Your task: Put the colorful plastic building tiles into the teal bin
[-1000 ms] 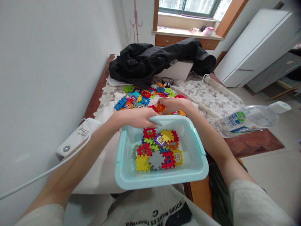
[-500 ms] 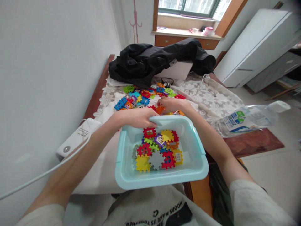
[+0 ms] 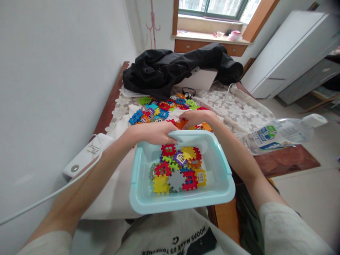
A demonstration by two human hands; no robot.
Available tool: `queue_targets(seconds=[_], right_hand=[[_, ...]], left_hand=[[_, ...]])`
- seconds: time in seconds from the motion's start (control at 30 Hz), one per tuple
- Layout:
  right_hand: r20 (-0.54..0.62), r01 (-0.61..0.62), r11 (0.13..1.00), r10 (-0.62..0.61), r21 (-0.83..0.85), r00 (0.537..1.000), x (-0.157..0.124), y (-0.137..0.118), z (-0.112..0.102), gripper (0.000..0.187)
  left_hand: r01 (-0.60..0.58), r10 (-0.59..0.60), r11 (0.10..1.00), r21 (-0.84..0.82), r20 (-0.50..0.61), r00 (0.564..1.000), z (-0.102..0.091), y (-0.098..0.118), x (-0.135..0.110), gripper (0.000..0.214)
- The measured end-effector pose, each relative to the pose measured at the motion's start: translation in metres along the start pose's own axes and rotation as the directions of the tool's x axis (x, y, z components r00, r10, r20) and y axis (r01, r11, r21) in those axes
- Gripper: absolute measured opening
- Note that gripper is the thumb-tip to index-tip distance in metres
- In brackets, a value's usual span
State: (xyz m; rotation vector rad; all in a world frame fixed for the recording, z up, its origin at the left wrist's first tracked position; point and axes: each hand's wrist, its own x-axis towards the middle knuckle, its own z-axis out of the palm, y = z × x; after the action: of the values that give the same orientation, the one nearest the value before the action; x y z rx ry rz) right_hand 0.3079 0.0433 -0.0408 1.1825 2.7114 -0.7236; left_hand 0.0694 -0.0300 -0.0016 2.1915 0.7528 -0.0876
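Note:
My left hand [image 3: 156,132] is closed over the far rim of a light blue plastic tub [image 3: 183,208], thumb on the inner side. Inside the tub lie several toothed building blocks in red, yellow, grey, purple and green, among them a yellow block [image 3: 161,184] and a grey block [image 3: 176,180]. Past the tub's far edge, my right hand [image 3: 195,117] is curled with its fingers down around an orange building block [image 3: 181,124]; its fingertips are partly hidden. Beyond both hands, a pile of mixed blocks [image 3: 159,112] spreads over a white cloth.
A black garment [image 3: 172,69] drapes over a light-coloured box at the table's far end. To the right, a clear plastic bottle [image 3: 278,134] lies near the table edge. A white power unit with a cable [image 3: 89,156] sits at the left by the wall.
My right hand has shifted slightly right and down behind the tub, and more orange shows near its wrist. My left hand and the tub stay nearly still.

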Motion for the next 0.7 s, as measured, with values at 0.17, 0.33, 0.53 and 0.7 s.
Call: queue_targets(seconds=[0.17,0.33,0.53,0.7], right_hand=[[-0.149,-0.126,0.992,0.123,-0.012,0.981,-0.059,-0.006,0.014,0.052],[-0.073,-0.126,0.991,0.123,-0.04,0.99,-0.044,-0.014,0.005,0.041],[0.083,0.013,1.0,-0.013,0.007,0.996,0.003,-0.01,-0.015,0.029],[0.074,0.069,0.997,-0.071,0.025,0.995,0.007,0.005,-0.019,0.028]], left_hand=[[0.003,-0.003,1.0,-0.007,0.002,1.0,0.0,0.001,0.0,0.015],[0.01,-0.01,1.0,0.012,0.005,1.0,0.0,0.001,0.0,0.014],[0.01,-0.01,1.0,0.012,-0.004,1.0,0.0,0.0,0.001,0.016],[0.014,-0.015,1.0,0.006,0.008,1.0,0.0,0.002,0.0,0.016]])
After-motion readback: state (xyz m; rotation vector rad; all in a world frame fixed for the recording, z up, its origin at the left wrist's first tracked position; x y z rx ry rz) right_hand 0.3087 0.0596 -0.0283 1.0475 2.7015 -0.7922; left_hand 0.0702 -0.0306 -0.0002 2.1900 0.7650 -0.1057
